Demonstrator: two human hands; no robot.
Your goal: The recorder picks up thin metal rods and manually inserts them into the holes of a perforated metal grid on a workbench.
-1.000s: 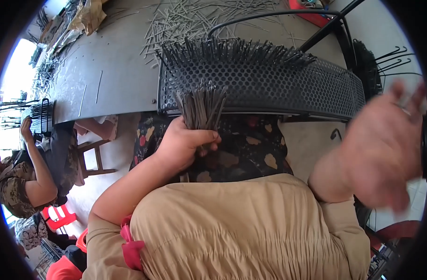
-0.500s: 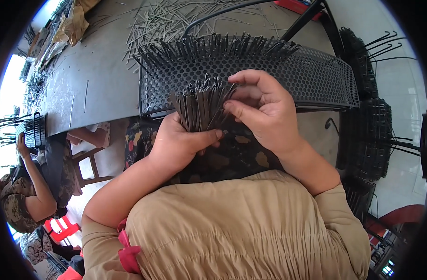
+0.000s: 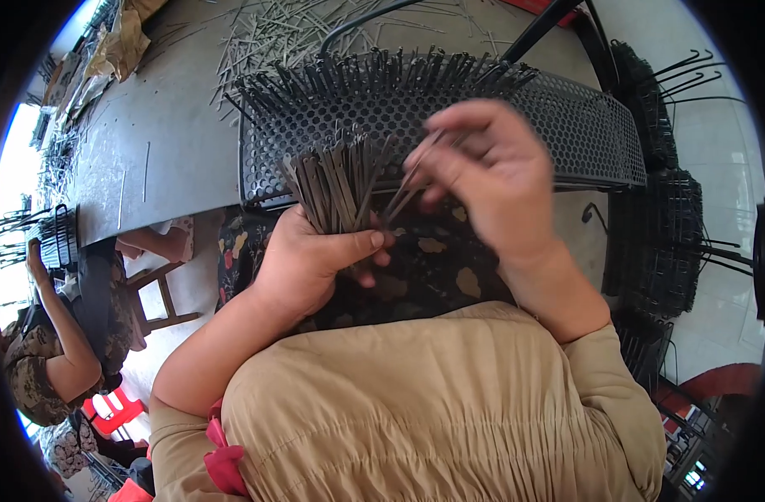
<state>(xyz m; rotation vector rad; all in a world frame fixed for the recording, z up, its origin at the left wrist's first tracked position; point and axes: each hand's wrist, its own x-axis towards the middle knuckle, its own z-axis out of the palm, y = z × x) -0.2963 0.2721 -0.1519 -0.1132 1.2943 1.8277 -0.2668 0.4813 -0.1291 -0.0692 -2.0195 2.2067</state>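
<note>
The left hand [image 3: 311, 263] grips a bundle of thin metal rods [image 3: 336, 184] upright, just in front of the black perforated panel [image 3: 483, 117]. The right hand [image 3: 491, 176] pinches a few rods [image 3: 416, 171] drawn from that bundle, above the grey desk [image 3: 173, 142].

Two hands — left hand [image 3: 311, 263], right hand [image 3: 491, 180]; one rod bundle [image 3: 336, 184]; one perforated panel [image 3: 583, 134].

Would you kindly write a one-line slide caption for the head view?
Left hand grips a bundle of thin metal rods while the right hand pinches a few, beside a perforated black panel.
</note>
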